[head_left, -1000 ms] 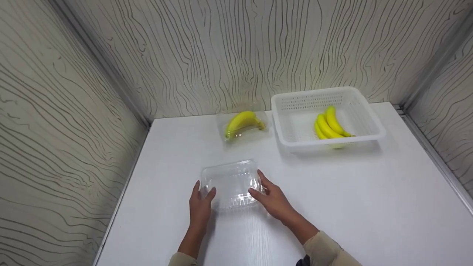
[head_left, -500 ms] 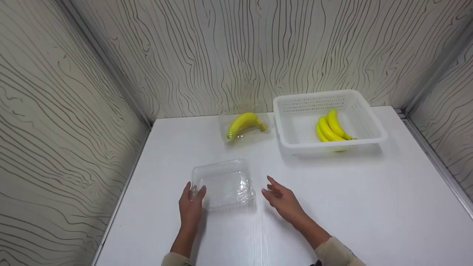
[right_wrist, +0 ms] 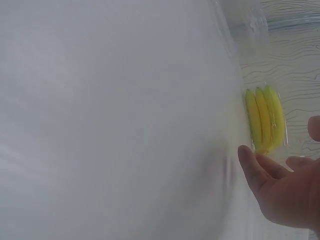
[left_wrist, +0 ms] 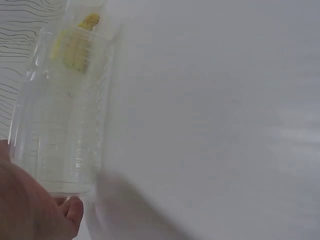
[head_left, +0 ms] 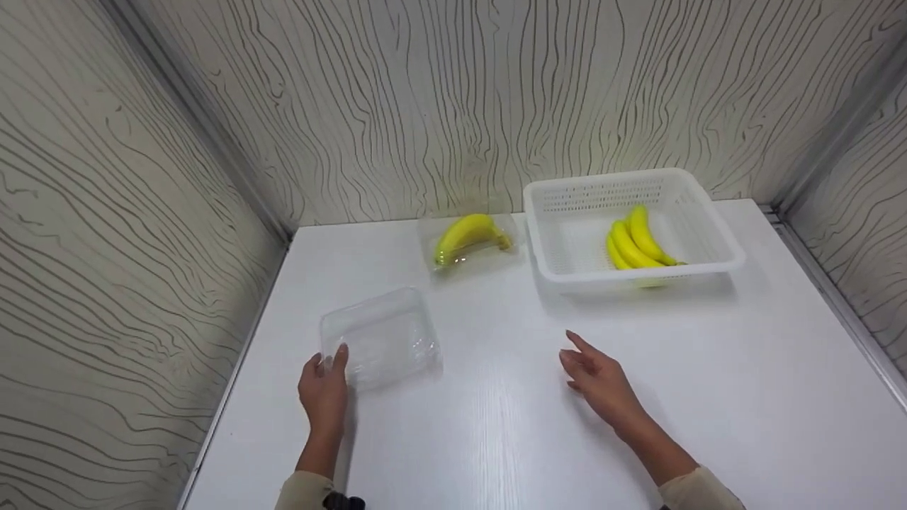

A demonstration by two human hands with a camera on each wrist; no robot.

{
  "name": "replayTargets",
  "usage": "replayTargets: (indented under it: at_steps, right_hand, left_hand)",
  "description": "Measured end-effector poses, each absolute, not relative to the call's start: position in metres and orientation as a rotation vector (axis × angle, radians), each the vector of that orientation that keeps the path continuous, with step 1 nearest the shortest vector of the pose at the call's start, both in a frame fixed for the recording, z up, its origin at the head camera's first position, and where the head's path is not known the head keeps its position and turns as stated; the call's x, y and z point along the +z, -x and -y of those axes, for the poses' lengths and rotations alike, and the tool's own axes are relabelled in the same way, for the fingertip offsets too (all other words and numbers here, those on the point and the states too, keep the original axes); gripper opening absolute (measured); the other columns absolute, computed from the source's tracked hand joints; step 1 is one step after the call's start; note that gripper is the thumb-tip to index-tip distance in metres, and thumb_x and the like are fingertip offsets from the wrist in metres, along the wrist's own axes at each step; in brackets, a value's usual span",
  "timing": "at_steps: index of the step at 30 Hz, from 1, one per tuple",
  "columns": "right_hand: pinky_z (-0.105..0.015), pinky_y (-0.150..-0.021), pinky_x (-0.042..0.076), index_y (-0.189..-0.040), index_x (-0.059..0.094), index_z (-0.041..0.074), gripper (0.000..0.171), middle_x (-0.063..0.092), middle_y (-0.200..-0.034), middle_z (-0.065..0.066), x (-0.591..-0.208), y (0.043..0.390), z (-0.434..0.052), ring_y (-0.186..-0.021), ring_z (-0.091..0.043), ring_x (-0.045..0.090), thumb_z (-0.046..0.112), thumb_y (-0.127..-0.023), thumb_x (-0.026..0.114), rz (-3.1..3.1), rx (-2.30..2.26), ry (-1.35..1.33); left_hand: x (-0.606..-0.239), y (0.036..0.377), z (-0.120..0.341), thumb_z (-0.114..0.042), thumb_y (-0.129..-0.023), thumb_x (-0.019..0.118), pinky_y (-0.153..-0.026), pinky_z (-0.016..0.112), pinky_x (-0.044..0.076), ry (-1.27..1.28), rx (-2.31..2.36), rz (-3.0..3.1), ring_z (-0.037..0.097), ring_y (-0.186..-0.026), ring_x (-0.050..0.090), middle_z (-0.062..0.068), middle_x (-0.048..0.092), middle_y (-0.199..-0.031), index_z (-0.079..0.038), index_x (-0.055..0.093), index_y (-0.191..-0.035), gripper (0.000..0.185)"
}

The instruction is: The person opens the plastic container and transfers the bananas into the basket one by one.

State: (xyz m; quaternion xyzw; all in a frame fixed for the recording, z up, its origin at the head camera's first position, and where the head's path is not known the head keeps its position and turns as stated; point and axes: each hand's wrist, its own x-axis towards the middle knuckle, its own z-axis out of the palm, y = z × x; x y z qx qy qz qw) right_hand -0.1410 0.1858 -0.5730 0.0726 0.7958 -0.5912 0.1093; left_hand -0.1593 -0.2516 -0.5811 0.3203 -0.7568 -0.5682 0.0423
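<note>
While your left hand (head_left: 324, 393) gripped the clear container (head_left: 382, 336) toward the left table edge (head_left: 242, 397), your right hand (head_left: 601, 382) hovered, fingers loosely parted.

No readable text, labels, numbers or signs.

I have a white table (head_left: 496, 439) in front of me, its top faintly streaked with grain and shining softly near my side. Past its far edge stands a pale back panel (head_left: 397, 106) covered in dark, wavy wood-grain lines. A matching left panel (head_left: 127, 248) rises along the table's left edge, and I can see a slice of a similar right panel (head_left: 864, 212). Grey corner strips (head_left: 198, 120) slant down where the panels meet, and a grey rail (head_left: 836, 304) follows the table's right edge toward me.
</note>
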Motion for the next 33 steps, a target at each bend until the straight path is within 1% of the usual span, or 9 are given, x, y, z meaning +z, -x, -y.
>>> replayTargets:
  at_steps: [5,7,11,14,16,22,27,29,33]
  right_hand:
    - [-0.04,-0.106,0.06,-0.167,0.038,0.02,0.063,0.06,-0.155,-0.021,-0.571,0.139,-0.202,-0.141,-0.034,0.061,0.043,-0.111,0.056,-2.364,-1.709,-0.236]
    - [-0.04,-0.106,0.06,-0.168,0.037,0.02,0.064,0.059,-0.156,-0.022,-0.571,0.137,-0.208,-0.141,-0.033,0.061,0.042,-0.111,0.056,-2.363,-1.704,-0.246]
    - [-0.039,-0.105,0.061,-0.168,0.035,0.019,0.065,0.058,-0.157,-0.022,-0.573,0.133,-0.217,-0.143,-0.034,0.061,0.043,-0.111,0.056,-2.367,-1.696,-0.263]
    - [-0.038,-0.102,0.062,-0.168,0.036,0.019,0.066,0.059,-0.156,-0.022,-0.575,0.131,-0.222,-0.142,-0.034,0.062,0.044,-0.111,0.056,-2.375,-1.696,-0.278]
    - [-0.036,-0.101,0.062,-0.168,0.036,0.019,0.067,0.06,-0.155,-0.021,-0.576,0.131,-0.224,-0.141,-0.033,0.063,0.045,-0.11,0.057,-2.381,-1.699,-0.29]
    - [-0.032,-0.099,0.063,-0.168,0.038,0.021,0.066,0.063,-0.152,-0.019,-0.576,0.13,-0.226,-0.138,-0.031,0.065,0.045,-0.11,0.058,-2.372,-1.721,-0.322]
    - [-0.032,-0.099,0.063,-0.168,0.037,0.019,0.064,0.061,-0.154,-0.02,-0.576,0.128,-0.229,-0.139,-0.033,0.064,0.04,-0.111,0.057,-2.364,-1.75,-0.321]
    - [-0.032,-0.099,0.062,-0.168,0.035,0.018,0.064,0.06,-0.155,-0.021,-0.575,0.128,-0.23,-0.14,-0.034,0.064,0.04,-0.111,0.056,-2.363,-1.751,-0.313]
    - [-0.032,-0.1,0.062,-0.169,0.035,0.019,0.064,0.06,-0.155,-0.021,-0.575,0.128,-0.229,-0.141,-0.035,0.063,0.041,-0.112,0.055,-2.368,-1.74,-0.315]
  left_hand:
    - [-0.578,0.175,0.268,-0.072,-0.103,0.046,-0.129,0.061,0.033,-1.029,-1.681,2.327,0.047,-0.157,0.037,0.032,0.036,-0.168,0.001,0.025,-0.167,0.1]
    - [-0.576,0.183,0.273,-0.073,-0.104,0.041,-0.123,0.059,0.042,-1.05,-1.686,2.331,0.047,-0.152,0.043,0.033,0.038,-0.166,0.001,0.022,-0.168,0.1]
    - [-0.573,0.2,0.279,-0.074,-0.104,0.039,-0.097,0.045,0.062,-1.115,-1.771,2.26,0.045,-0.143,0.051,0.033,0.037,-0.165,0.0,0.019,-0.169,0.1]
    - [-0.571,0.216,0.284,-0.07,-0.105,0.041,-0.083,0.035,0.067,-1.144,-1.876,2.135,0.044,-0.145,0.051,0.03,0.034,-0.167,0.002,0.02,-0.168,0.097]
    - [-0.569,0.226,0.287,-0.066,-0.106,0.043,-0.085,0.034,0.066,-1.149,-1.943,2.045,0.042,-0.15,0.047,0.027,0.032,-0.169,0.002,0.022,-0.167,0.093]
    - [-0.562,0.25,0.292,-0.054,-0.109,0.05,-0.108,0.035,0.059,-1.142,-2.163,1.714,0.032,-0.161,0.035,0.017,0.025,-0.175,-0.004,0.02,-0.17,0.084]
    - [-0.559,0.262,0.285,-0.037,-0.109,0.059,-0.119,0.036,0.051,-1.105,-2.393,1.396,0.029,-0.167,0.022,0.013,0.014,-0.18,-0.012,0.011,-0.173,0.084]
    - [-0.559,0.265,0.28,-0.036,-0.107,0.063,-0.12,0.036,0.05,-1.127,-2.437,1.368,0.03,-0.166,0.025,0.015,0.013,-0.18,-0.012,0.007,-0.173,0.09]
    - [-0.559,0.272,0.268,-0.044,-0.106,0.063,-0.115,0.032,0.054,-1.193,-2.475,1.437,0.031,-0.155,0.044,0.021,0.022,-0.174,-0.01,0.002,-0.173,0.097]
